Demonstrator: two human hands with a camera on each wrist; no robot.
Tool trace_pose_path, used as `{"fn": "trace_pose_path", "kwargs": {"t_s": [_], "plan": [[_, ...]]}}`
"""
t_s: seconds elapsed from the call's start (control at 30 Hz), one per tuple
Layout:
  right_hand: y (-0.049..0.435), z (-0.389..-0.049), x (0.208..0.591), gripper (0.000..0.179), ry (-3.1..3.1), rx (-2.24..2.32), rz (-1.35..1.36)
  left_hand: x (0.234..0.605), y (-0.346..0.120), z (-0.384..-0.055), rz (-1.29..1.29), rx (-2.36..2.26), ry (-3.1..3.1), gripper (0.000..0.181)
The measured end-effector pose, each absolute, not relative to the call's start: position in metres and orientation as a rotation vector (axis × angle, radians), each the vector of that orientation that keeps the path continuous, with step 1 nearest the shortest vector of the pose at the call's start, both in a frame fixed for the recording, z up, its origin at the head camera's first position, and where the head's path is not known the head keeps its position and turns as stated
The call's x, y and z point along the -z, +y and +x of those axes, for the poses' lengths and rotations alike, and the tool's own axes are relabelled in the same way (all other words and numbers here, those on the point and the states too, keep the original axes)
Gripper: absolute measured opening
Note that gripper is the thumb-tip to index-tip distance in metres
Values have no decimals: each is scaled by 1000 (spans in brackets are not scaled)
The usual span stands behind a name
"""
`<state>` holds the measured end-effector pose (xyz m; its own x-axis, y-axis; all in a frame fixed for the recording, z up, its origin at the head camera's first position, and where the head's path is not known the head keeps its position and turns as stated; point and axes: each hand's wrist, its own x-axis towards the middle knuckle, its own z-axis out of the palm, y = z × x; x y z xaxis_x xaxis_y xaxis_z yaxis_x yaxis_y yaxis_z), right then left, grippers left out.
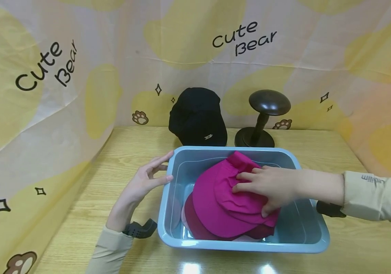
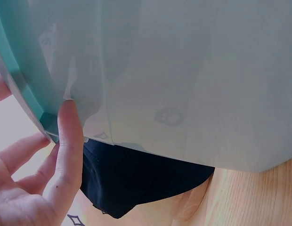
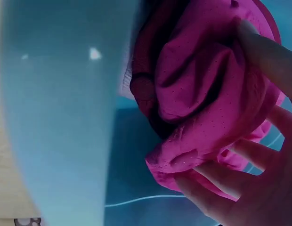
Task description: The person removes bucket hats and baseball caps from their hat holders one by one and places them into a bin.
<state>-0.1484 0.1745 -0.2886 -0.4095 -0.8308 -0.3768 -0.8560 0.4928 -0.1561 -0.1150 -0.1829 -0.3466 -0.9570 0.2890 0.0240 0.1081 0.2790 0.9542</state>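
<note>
My left hand (image 1: 144, 179) holds the left rim of a light blue plastic basin (image 1: 240, 246). In the left wrist view one finger (image 2: 69, 141) lies along the basin's outer wall while others reach the rim. Inside the basin, my right hand (image 1: 272, 186) grips a bright pink cap (image 1: 212, 201) by its crumpled crown, thumb on one side and fingers spread on the other. Folds of pink cloth bunch between them in the right wrist view. Under the pink cap lies a dark red cap (image 1: 195, 220), with a pale pink brim (image 1: 184, 219) showing at its edge.
Behind the basin a black cap (image 1: 197, 114) with a small light logo sits on the wooden table (image 1: 140, 144). A dark mushroom-shaped hat stand (image 1: 269, 102) with a round base is to its right. A patterned cloth (image 1: 181, 42) hangs at the back and sides.
</note>
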Motion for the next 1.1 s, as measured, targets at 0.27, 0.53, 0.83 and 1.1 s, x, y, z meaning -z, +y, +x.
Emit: {"fn": "trace_pose_path", "kwargs": {"t_s": [0.27,0.53,0.83,1.1], "plan": [[159,-154,290,86,2271,-93,-1341,344,-185,-114,365,-1753,2402,65],[149,-155,295,87,2242,-158,-1266,346,-185,-114,359,-1757,2399,64],[153,-155,301,92,2176,-132,-1140,347,-182,-115,368,-1768,2383,65],[156,-159,289,93,2173,-119,-1112,347,-181,-115,379,-1776,2375,65]]}}
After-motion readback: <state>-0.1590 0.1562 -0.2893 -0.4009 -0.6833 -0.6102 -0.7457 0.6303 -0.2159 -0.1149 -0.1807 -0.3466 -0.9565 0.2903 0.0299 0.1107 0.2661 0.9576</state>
